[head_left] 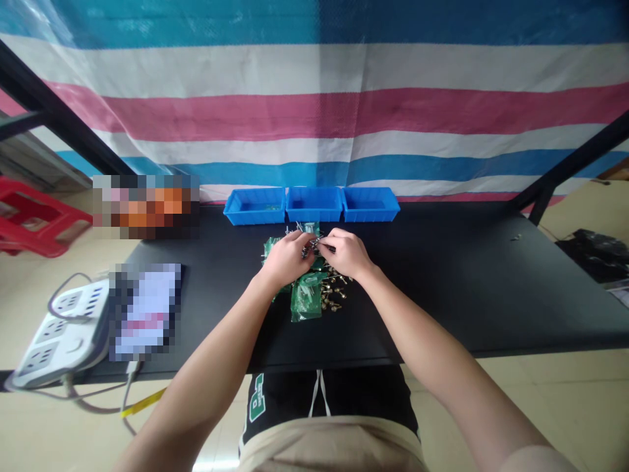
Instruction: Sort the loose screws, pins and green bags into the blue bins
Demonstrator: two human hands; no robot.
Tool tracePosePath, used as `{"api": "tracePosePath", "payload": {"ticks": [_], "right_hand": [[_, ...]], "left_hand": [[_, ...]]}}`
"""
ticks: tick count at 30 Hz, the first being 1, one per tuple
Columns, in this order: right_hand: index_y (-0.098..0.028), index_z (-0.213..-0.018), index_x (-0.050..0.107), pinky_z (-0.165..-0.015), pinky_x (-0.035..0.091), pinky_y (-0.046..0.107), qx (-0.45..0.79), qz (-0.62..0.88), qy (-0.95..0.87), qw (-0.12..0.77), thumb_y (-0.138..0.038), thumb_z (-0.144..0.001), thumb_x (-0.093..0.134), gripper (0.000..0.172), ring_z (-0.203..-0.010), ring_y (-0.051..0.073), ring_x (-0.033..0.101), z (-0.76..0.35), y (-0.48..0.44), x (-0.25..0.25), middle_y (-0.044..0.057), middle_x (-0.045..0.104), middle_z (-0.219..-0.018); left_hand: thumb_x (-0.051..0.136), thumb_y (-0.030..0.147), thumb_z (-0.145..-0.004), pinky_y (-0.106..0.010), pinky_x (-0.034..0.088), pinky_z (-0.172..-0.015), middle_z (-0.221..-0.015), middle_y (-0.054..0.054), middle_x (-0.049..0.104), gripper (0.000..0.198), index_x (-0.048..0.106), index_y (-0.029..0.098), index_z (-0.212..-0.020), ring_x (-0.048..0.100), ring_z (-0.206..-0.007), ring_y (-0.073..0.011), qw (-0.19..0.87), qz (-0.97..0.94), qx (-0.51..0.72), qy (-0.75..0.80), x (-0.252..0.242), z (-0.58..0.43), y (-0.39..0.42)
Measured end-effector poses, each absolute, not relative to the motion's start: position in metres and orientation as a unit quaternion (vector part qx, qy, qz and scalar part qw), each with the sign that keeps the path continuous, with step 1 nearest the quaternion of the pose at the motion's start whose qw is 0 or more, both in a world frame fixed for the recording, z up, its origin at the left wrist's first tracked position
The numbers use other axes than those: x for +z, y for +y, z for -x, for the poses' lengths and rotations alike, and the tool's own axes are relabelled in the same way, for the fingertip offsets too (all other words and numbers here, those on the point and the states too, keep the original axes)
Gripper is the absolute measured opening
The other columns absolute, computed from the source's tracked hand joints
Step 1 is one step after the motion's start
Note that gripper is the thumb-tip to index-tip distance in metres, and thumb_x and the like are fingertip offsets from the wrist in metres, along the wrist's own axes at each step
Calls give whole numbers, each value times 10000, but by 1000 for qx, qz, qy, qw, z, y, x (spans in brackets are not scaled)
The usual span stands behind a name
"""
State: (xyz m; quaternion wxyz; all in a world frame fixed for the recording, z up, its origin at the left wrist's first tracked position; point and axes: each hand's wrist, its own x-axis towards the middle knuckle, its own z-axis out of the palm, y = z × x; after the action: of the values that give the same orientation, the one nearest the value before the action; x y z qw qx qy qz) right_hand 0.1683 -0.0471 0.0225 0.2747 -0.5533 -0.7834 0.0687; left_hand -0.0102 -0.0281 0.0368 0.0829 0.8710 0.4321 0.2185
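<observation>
Both of my hands meet over a pile of small hardware in the middle of the black table. My left hand (289, 259) curls its fingers round several small silver fasteners (309, 248). From the other side my right hand (346, 252) comes in with its fingers pinched at those same pieces; what exactly its fingertips hold is too small to make out. Green plastic bags (306, 300) lie under and in front of the hands. Beside them brass-coloured fasteners (335, 295) that look like bolts are scattered loosely. More thin silver pieces stick out behind my left hand.
Along the back edge stand three blue bins (314, 213); the left one has a few small pieces inside. At the left are a white power strip (63, 331) and a blurred-out device with a cable. Tiny parts (515, 236) lie far right. A red stool (42, 216) stands beyond.
</observation>
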Motion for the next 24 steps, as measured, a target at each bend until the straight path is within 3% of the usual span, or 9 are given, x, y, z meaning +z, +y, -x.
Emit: {"api": "tracePosePath", "payload": {"ticks": [4, 10, 17, 24], "right_hand": [[-209, -984, 758, -770, 462, 270, 45, 540, -778, 317, -331, -961, 489, 297, -906, 184, 591, -168, -47, 21, 71, 668, -902], [-192, -904, 748, -811, 488, 299, 62, 515, -771, 370, -295, -953, 493, 279, -841, 188, 595, -166, -47, 23, 71, 695, -833], [-196, -945, 745, -704, 507, 288, 160, 516, -719, 437, -322, -908, 566, 222, -749, 169, 625, -164, -49, 25, 65, 720, -888], [-168, -971, 743, -666, 499, 277, 218, 496, -683, 489, -385, -935, 520, 313, -732, 160, 637, -166, -47, 22, 68, 717, -863]], "left_hand": [[541, 221, -839, -342, 539, -866, -1058, -99, 660, 415, 571, 165, -1249, 651, -971, -215, 87, -880, 257, 390, 34, 8, -31], [552, 303, -885, -364, 526, -883, -1031, -121, 668, 380, 574, 126, -1221, 642, -962, -225, 71, -881, 286, 370, 30, 7, -29], [452, 317, -976, -315, 513, -800, -924, -101, 667, 277, 636, 146, -1095, 638, -873, -201, 78, -874, 267, 399, 30, 9, -26], [432, 308, -990, -278, 506, -790, -962, -84, 656, 276, 663, 175, -1062, 635, -874, -177, 92, -868, 300, 386, 31, 12, -24]]}}
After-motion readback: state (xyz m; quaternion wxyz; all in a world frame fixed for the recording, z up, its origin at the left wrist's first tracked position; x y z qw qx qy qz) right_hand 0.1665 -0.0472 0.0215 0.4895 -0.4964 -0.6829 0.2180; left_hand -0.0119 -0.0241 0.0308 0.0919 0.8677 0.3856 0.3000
